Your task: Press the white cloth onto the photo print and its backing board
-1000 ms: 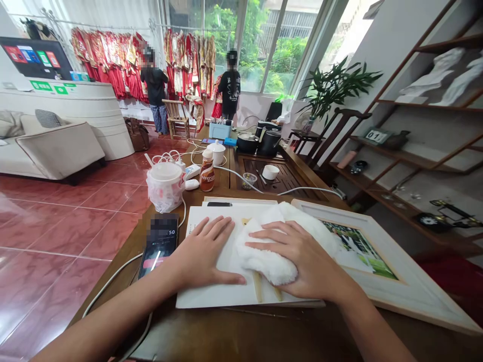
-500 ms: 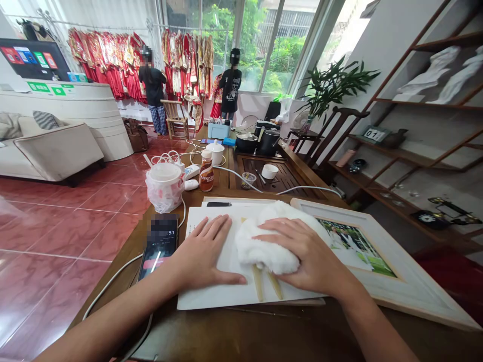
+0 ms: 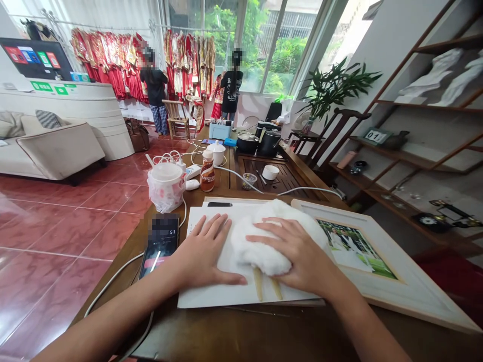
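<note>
My left hand (image 3: 206, 251) lies flat on a white sheet (image 3: 196, 296), fingers spread, with nothing in it. My right hand (image 3: 294, 251) is wrapped over a fluffy white cloth (image 3: 260, 246) and presses it on the sheet. From under the cloth stick out two yellowish tapered strips (image 3: 258, 285), lying on the sheet; their upper parts are hidden. To the right, a pale wooden picture frame (image 3: 415, 286) holds a photo (image 3: 356, 249) of people on grass. A dark flat object (image 3: 220, 204) shows at the sheet's far edge.
A phone (image 3: 160, 246) with a cable lies left of the sheet. Beyond stand a bagged white tub (image 3: 166, 186), a brown-labelled bottle (image 3: 207, 173), a white lidded pot (image 3: 217, 152) and a small white bowl (image 3: 270, 172). Two people stand by garment racks at the back.
My right hand has slid the cloth slightly to the left across the sheet. My left hand keeps its place.
</note>
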`<move>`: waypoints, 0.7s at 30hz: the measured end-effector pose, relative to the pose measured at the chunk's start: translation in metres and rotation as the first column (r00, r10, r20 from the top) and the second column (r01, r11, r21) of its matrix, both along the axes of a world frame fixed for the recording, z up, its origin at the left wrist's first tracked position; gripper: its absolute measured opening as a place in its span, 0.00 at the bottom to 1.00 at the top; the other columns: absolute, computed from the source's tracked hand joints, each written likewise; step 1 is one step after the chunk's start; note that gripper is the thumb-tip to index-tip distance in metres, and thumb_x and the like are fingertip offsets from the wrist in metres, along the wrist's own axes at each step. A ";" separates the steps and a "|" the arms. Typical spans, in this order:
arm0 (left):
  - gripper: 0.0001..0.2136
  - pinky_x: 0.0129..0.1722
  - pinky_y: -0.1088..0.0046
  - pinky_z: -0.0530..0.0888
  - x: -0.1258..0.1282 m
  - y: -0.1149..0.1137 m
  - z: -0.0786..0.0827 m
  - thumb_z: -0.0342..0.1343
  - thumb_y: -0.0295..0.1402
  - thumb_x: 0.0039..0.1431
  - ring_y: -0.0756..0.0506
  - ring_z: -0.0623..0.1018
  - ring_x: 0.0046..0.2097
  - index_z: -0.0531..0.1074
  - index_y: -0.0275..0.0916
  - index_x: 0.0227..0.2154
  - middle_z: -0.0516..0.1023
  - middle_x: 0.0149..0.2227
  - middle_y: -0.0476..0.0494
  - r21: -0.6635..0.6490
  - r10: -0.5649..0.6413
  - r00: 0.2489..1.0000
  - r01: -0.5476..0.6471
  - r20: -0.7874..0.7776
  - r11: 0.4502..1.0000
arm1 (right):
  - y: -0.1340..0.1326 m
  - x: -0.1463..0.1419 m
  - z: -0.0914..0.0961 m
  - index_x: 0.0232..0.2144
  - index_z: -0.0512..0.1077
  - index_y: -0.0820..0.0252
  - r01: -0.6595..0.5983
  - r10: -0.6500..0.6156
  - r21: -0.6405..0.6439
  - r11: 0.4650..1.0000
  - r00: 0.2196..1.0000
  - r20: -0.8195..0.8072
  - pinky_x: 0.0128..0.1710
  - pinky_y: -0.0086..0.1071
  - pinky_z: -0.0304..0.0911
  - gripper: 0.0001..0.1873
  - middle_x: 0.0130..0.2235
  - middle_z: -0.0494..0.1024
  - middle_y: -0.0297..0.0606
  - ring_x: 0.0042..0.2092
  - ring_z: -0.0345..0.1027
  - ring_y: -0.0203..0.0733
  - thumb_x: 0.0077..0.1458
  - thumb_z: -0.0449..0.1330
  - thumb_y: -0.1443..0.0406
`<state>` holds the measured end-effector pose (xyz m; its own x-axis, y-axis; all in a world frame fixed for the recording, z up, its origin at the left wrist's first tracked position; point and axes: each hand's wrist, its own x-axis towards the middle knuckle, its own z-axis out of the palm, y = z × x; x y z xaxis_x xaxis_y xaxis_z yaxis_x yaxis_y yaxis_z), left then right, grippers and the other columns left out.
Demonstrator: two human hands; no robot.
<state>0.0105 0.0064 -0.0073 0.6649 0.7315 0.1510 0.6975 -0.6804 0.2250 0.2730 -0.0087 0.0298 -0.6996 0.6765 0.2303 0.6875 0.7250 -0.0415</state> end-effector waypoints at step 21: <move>0.54 0.68 0.52 0.44 -0.001 0.000 -0.001 0.40 0.72 0.51 0.33 0.46 0.70 0.47 0.32 0.68 0.48 0.70 0.32 0.027 0.000 1.000 0.000 0.010 1.000 | 0.000 -0.003 0.001 0.57 0.66 0.47 0.007 -0.008 -0.030 1.000 0.999 -0.037 0.53 0.51 0.52 0.30 0.60 0.69 0.39 0.59 0.59 0.56 0.50 0.64 0.59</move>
